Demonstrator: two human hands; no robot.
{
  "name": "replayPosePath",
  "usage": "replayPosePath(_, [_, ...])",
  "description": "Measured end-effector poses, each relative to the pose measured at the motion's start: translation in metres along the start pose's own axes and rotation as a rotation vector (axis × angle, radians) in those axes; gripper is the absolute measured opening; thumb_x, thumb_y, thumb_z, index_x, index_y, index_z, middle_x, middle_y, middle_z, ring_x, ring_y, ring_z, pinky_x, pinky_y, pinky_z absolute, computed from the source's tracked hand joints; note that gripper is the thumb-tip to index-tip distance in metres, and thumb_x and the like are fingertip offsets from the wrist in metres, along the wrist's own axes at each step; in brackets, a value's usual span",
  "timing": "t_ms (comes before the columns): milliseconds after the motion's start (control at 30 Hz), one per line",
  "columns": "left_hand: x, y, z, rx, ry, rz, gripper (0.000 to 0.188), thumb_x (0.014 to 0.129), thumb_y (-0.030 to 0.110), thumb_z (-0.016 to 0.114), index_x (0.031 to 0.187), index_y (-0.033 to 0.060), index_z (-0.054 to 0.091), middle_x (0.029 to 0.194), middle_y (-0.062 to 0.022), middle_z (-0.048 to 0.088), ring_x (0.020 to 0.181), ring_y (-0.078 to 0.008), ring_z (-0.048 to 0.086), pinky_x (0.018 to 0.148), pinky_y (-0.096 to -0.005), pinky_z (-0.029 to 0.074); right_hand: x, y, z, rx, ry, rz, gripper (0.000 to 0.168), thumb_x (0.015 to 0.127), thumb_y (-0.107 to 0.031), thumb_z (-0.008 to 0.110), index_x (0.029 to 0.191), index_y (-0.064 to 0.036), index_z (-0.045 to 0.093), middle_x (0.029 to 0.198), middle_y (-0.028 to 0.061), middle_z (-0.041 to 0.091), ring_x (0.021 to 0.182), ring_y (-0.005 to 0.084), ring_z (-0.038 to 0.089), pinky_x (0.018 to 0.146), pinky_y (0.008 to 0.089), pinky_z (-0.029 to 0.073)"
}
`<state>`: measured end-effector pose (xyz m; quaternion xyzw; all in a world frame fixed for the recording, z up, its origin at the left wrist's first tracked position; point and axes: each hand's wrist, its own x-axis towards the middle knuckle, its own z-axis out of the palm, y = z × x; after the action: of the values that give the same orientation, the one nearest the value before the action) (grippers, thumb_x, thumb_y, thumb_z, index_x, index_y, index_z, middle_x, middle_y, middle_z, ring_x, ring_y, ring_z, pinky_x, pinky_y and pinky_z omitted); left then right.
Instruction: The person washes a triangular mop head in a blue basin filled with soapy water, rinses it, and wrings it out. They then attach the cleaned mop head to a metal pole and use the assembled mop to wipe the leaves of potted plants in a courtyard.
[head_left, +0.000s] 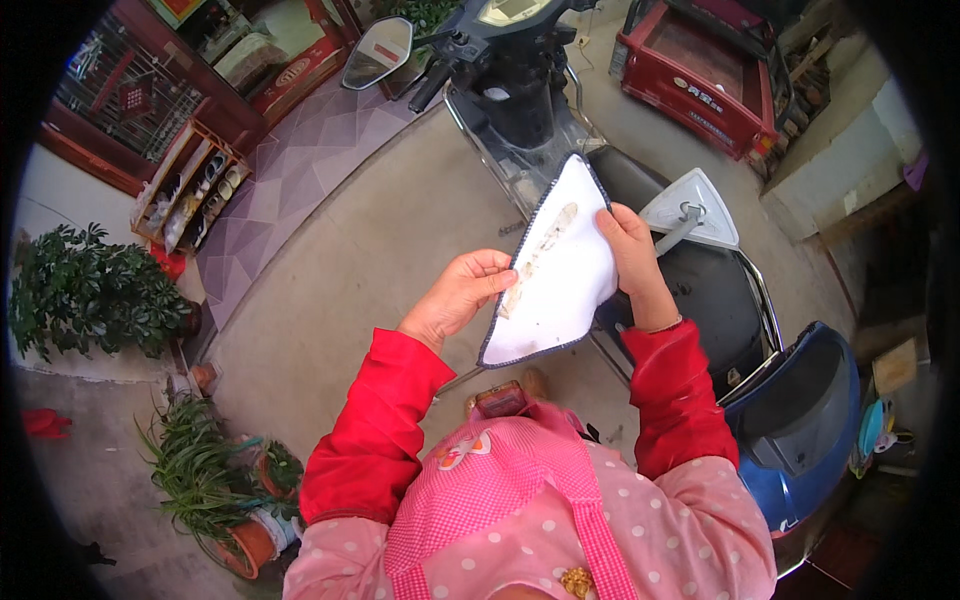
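Observation:
A white cloth mop pad with dark stitched edging and a greyish-brown soiled strip is held up between my hands. My left hand pinches its left edge between thumb and fingers. At the upper right edge, my right hand grips the same pad, thumb on the near face and fingers partly hidden behind it. Just right of that hand, a white triangular flat mop head with a grey pole joint rests over the black seat of a scooter.
The scooter's mirror and blue rear box flank me ahead and at right. A red cargo tricycle bed stands beyond. At left are a shoe rack, a leafy shrub and a potted spider plant.

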<state>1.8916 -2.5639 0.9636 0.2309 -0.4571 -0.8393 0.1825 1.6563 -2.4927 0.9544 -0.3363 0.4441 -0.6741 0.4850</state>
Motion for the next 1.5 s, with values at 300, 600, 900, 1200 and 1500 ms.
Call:
replayPosePath(300, [-0.010, -0.006, -0.002, 0.050, 0.030, -0.017, 0.036, 0.079, 0.000, 0.060, 0.114, 0.0039, 0.052, 0.098, -0.0051, 0.061, 0.088, -0.0133, 0.058, 0.081, -0.0266, 0.047, 0.003, -0.002, -0.003, 0.079, 0.063, -0.017, 0.020, 0.089, -0.018, 0.055, 0.096, 0.000, 0.060, 0.085, 0.0013, 0.062, 0.072, 0.0069, 0.056, 0.066, 0.0209, 0.046])
replayPosePath(600, [-0.006, -0.018, -0.022, 0.353, 0.204, 0.056, 0.035, 0.083, 0.008, 0.059, 0.116, 0.0039, 0.050, 0.103, -0.0099, 0.060, 0.090, -0.0176, 0.059, 0.083, -0.0305, 0.046, -0.001, -0.009, -0.001, -0.343, 0.064, -0.238, 0.014, 0.085, -0.013, 0.059, 0.090, 0.000, 0.059, 0.080, -0.0006, 0.061, 0.071, 0.0058, 0.054, 0.062, 0.0216, 0.044])
replayPosePath(900, [-0.004, 0.000, -0.016, -0.582, 0.041, -0.148, 0.042, 0.089, 0.026, 0.049, 0.124, 0.0035, 0.042, 0.113, -0.0148, 0.054, 0.101, -0.0257, 0.056, 0.088, -0.0382, 0.046, -0.053, 0.005, 0.071, -1.244, -0.754, -1.075, 0.032, 0.065, -0.013, 0.059, 0.096, -0.012, 0.062, 0.093, 0.0036, 0.055, 0.085, 0.0190, 0.053, 0.077, 0.0332, 0.044])
replayPosePath(1200, [-0.004, -0.010, -0.017, -0.328, 0.132, 0.071, 0.052, 0.079, -0.001, 0.050, 0.128, 0.0077, 0.037, 0.112, -0.0102, 0.054, 0.100, -0.0240, 0.055, 0.088, -0.0378, 0.045, -0.061, 0.051, 0.006, -1.040, -0.026, -0.670, 0.026, 0.073, -0.012, 0.062, 0.098, -0.008, 0.060, 0.102, 0.0094, 0.055, 0.098, 0.0260, 0.049, 0.089, 0.0397, 0.034])
replayPosePath(1500, [0.008, -0.020, -0.030, -0.661, 0.122, 0.019, 0.039, 0.089, 0.026, 0.042, 0.117, 0.0009, 0.049, 0.116, -0.0140, 0.054, 0.104, -0.0290, 0.053, 0.094, -0.0429, 0.039, 0.000, 0.130, -0.183, -0.618, 1.042, -0.011, 0.068, 0.073, -0.017, 0.070, 0.127, 0.002, 0.033, 0.118, 0.0180, 0.043, 0.107, 0.0263, 0.044, 0.091, 0.0359, 0.036])
